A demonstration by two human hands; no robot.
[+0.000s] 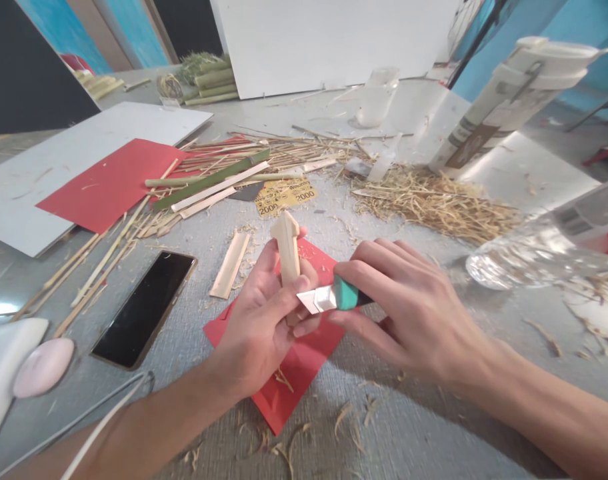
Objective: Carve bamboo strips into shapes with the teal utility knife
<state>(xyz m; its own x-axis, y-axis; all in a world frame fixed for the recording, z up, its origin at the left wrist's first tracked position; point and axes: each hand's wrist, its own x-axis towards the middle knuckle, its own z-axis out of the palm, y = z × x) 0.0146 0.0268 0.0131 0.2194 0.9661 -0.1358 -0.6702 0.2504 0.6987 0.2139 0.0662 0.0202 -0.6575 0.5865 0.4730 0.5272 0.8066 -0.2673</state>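
My left hand [264,313] grips a pale carved piece of wood [287,250] with a pointed, arrow-like top, held nearly upright. Closed in my right hand [409,303] is a utility knife [345,293] with a green and black handle. Its short blade points left and lies by my left thumb, close to the lower part of the wood; whether it touches cannot be made out. Under both hands is a red sheet of paper [304,373] with a few shavings on it. A flat wood strip [231,264] rests just left of the carved piece.
A phone [144,309] and a white cable [109,417] lie at left. Behind are bamboo strips [219,180], yellow cards [287,195] and a straw pile [434,200]. A clear bottle [539,247] lies at right, near a tall canister [504,107]. Shavings litter the table.
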